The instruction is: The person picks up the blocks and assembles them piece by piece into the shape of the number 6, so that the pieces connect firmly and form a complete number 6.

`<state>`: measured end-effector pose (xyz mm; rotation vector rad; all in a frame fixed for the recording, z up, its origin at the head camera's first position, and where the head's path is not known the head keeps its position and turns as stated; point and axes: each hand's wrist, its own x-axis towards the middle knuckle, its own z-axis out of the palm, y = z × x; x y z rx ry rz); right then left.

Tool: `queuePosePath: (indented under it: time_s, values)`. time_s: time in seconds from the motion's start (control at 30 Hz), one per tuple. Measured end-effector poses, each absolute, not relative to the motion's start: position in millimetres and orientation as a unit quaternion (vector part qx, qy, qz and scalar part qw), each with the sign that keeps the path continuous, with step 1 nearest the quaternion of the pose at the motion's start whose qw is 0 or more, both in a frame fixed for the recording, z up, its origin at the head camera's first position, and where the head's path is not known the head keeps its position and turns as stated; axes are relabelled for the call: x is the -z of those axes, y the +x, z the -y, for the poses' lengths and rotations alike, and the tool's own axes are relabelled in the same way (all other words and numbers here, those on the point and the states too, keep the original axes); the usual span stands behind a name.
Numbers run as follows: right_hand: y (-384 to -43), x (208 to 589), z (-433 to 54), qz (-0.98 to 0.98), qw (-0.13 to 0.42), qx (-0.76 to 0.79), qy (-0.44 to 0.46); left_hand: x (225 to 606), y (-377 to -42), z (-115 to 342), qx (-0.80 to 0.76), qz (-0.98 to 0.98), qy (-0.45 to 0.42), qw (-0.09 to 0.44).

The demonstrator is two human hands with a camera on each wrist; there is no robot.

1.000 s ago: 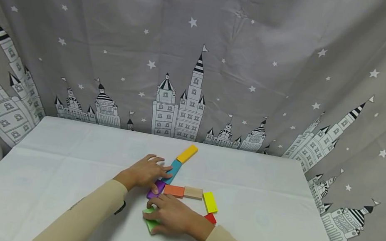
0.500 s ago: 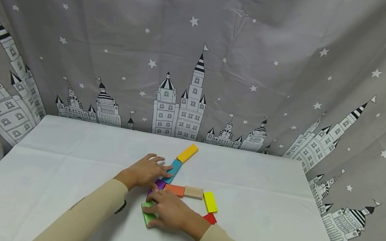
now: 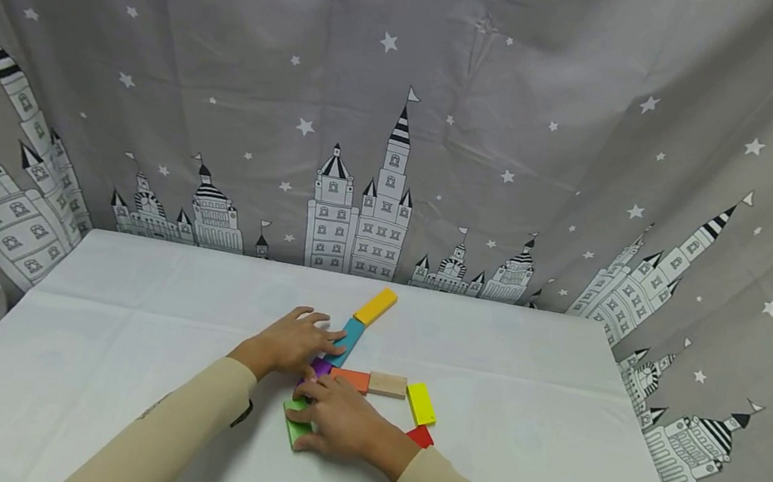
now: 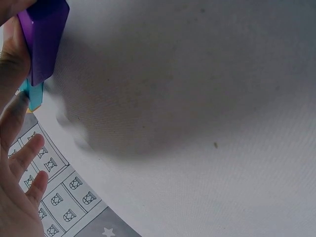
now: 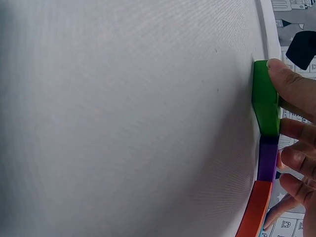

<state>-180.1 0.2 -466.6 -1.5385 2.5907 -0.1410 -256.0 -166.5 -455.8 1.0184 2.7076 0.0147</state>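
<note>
A green block (image 3: 297, 435) lies flat at the near end of a line of blocks, gripped between the thumb and fingers of my right hand (image 3: 346, 422). Its far end meets the purple block (image 5: 267, 159) in the right wrist view. My left hand (image 3: 289, 342) rests with spread fingers, the thumb on the purple block and a finger on the blue block (image 3: 350, 340). In the left wrist view the other fingers are held up off the blocks. The right hand partly hides the green and purple blocks in the head view.
A yellow-orange block (image 3: 376, 305) continues the line beyond the blue one. From the purple block, an orange block (image 3: 351, 379), a tan block (image 3: 387, 385), a yellow block (image 3: 421, 403) and a red block (image 3: 421, 435) curve rightward. A grey castle-print curtain (image 3: 498, 65) hangs behind the white table (image 3: 116, 316).
My right hand has slid the green block away from me and slightly left, up to the purple block. My left hand has stayed in place.
</note>
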Motion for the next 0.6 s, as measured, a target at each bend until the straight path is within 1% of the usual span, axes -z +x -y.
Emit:
queuePosePath:
  time_s: [0.3, 0.6]
  values:
    - [-179.2, 468.4, 2.4, -0.858, 0.048, 0.050, -0.510, 455.5, -255.7, 166.7, -0.004, -0.929, 0.350, 0.123]
    - [-179.3, 466.2, 2.1, -0.859, 0.055, 0.048, -0.507, 456.2, -255.7, 166.5, -0.009, -0.930, 0.345, 0.125]
